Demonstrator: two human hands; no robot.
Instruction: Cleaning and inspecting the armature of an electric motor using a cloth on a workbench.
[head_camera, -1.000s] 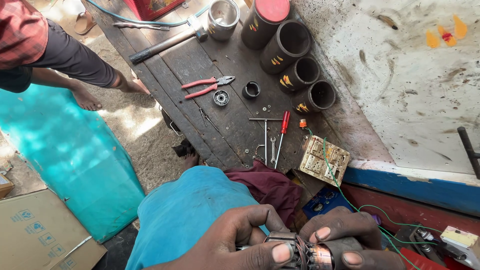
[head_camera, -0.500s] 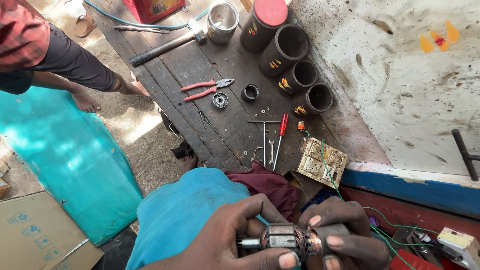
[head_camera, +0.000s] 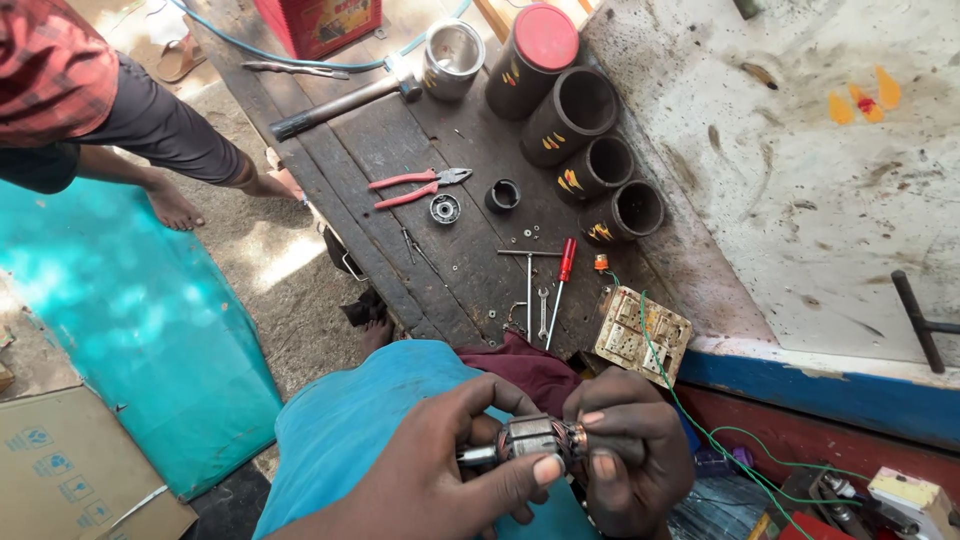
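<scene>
The motor armature (head_camera: 535, 438) held between the left hand (head_camera: 440, 480) and the right hand (head_camera: 625, 455) looks like dull grey metal with glossy copper at one end. Beyond it, the workbench (head_camera: 400, 170) is dark, rough, weathered wood. On the bench, the pliers (head_camera: 415, 187) have smooth red plastic grips and matt metal jaws, and the screwdriver (head_camera: 560, 285) has a shiny red plastic handle. The hammer (head_camera: 345, 102) at the bench's far end has a worn, matt handle. Next to it, the steel cup (head_camera: 452, 55) gleams. The black tubes (head_camera: 585, 150) along the bench's right edge look matt.
</scene>
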